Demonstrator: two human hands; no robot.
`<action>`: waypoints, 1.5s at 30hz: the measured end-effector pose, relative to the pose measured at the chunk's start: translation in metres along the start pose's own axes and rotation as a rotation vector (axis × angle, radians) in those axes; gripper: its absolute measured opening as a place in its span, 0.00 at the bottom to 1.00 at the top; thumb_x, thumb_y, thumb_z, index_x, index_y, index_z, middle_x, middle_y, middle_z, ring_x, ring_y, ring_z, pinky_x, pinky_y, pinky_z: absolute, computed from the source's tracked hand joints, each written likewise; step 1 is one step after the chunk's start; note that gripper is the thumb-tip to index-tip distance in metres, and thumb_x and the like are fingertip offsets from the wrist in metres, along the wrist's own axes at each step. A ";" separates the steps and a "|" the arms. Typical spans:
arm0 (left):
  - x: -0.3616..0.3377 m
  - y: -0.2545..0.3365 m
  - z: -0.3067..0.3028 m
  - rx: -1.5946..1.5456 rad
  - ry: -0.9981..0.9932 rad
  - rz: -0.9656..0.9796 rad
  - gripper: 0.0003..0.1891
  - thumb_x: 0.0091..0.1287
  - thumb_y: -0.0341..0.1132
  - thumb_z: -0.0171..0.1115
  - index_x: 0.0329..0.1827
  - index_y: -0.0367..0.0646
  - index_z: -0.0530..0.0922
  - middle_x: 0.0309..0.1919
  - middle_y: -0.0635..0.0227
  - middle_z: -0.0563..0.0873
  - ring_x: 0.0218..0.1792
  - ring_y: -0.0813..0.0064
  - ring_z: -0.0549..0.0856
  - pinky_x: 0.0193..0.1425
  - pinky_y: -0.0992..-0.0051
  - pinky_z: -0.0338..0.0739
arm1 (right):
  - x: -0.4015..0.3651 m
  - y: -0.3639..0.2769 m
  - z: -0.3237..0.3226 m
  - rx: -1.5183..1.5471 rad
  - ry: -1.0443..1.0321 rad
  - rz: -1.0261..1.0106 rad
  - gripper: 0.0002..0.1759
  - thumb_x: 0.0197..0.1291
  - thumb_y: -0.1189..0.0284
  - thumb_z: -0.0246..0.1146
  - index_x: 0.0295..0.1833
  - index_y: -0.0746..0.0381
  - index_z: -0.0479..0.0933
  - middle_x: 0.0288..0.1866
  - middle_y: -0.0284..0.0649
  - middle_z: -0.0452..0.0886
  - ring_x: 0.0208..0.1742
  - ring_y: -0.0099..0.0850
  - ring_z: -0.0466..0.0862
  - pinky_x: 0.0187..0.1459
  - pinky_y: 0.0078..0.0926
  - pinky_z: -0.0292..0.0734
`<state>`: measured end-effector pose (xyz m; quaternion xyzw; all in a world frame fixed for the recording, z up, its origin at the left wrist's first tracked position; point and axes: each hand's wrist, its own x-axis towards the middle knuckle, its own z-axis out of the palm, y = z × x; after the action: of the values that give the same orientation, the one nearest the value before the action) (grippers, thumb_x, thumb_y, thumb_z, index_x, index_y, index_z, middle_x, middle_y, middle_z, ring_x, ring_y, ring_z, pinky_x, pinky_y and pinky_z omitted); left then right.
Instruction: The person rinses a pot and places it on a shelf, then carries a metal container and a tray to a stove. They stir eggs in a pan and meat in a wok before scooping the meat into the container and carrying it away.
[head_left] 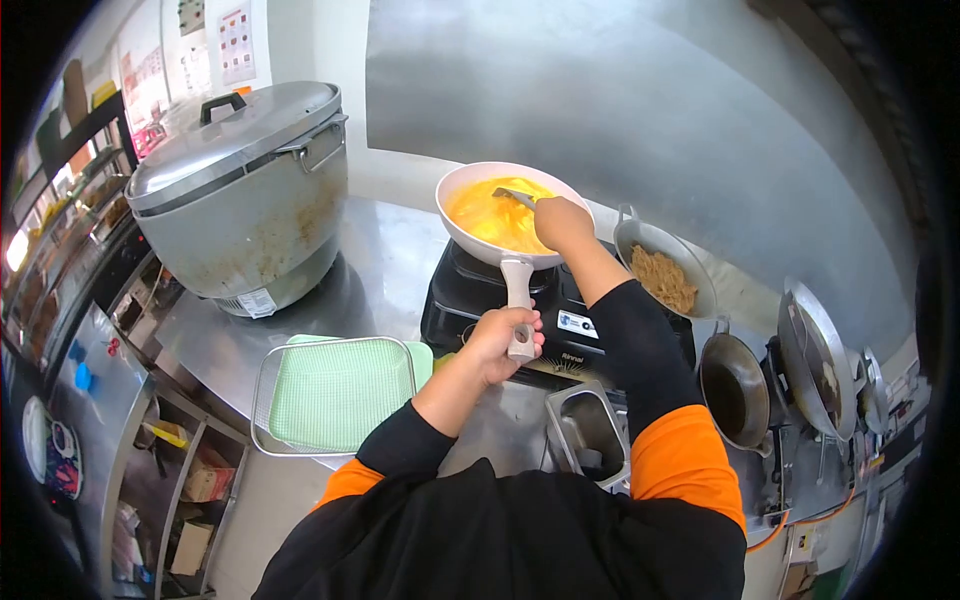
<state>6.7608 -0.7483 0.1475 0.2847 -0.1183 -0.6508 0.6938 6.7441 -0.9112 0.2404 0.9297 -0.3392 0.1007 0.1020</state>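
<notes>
the left hand (503,340) is wrapped around the pale handle of a white frying pan (470,180), which sits on a black induction cooker (470,295) on the steel surface (390,250). the right hand (562,222) is closed on a spatula (512,196) dipped into the yellow egg (490,215) in the pan. a large rice cooker (240,190) stands to the left, and a wire rack over a green tray (335,392) lies near the front edge.

Glossy white pan (470,190), brushed-steel counter (385,270)

stove (462,292) front | "Rinnai" | wall posters (236,40) | unreadable
</notes>
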 end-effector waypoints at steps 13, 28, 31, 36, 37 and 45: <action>-0.013 0.013 -0.012 -0.088 -0.040 -0.056 0.14 0.53 0.27 0.54 0.43 0.43 0.67 0.25 0.67 0.74 0.20 0.76 0.73 0.21 0.78 0.71 | -0.082 0.028 -0.069 -0.146 -0.152 -0.051 0.12 0.48 0.76 0.53 0.38 0.60 0.78 0.36 0.44 0.80 0.39 0.38 0.80 0.37 0.34 0.75; -0.012 0.014 -0.014 -0.012 -0.050 -0.066 0.14 0.55 0.28 0.55 0.45 0.44 0.66 0.28 0.68 0.74 0.21 0.76 0.74 0.21 0.76 0.72 | -0.107 0.009 -0.106 -0.225 -0.248 -0.076 0.11 0.47 0.76 0.54 0.38 0.60 0.77 0.33 0.45 0.79 0.36 0.41 0.80 0.36 0.36 0.75; -0.012 0.014 -0.015 -0.006 -0.053 -0.065 0.15 0.55 0.29 0.55 0.45 0.44 0.66 0.28 0.68 0.74 0.21 0.76 0.74 0.21 0.76 0.72 | -0.100 0.005 -0.079 -0.153 -0.194 -0.030 0.11 0.49 0.75 0.51 0.37 0.61 0.77 0.33 0.46 0.79 0.35 0.40 0.81 0.35 0.36 0.76; -0.013 0.013 -0.015 0.017 -0.040 -0.067 0.14 0.55 0.29 0.55 0.45 0.46 0.67 0.26 0.71 0.75 0.21 0.78 0.75 0.22 0.78 0.71 | -0.072 0.002 -0.037 -0.101 -0.149 0.031 0.12 0.51 0.73 0.50 0.36 0.62 0.79 0.36 0.44 0.80 0.38 0.38 0.81 0.37 0.33 0.76; -0.013 0.013 -0.014 0.026 -0.038 -0.068 0.14 0.55 0.30 0.54 0.45 0.47 0.67 0.26 0.72 0.75 0.20 0.79 0.75 0.22 0.79 0.71 | -0.065 -0.001 -0.033 -0.078 -0.145 0.049 0.13 0.52 0.73 0.49 0.37 0.61 0.79 0.37 0.44 0.80 0.39 0.38 0.81 0.37 0.32 0.76; -0.014 0.014 -0.016 0.038 -0.051 -0.043 0.17 0.54 0.29 0.56 0.47 0.44 0.66 0.29 0.68 0.75 0.23 0.76 0.75 0.24 0.76 0.73 | -0.008 -0.006 0.009 0.056 0.002 0.025 0.11 0.52 0.74 0.50 0.36 0.62 0.78 0.34 0.46 0.80 0.36 0.39 0.81 0.36 0.36 0.75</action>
<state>6.7793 -0.7312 0.1446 0.2838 -0.1422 -0.6702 0.6709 6.7429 -0.9040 0.2293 0.9277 -0.3479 0.1122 0.0752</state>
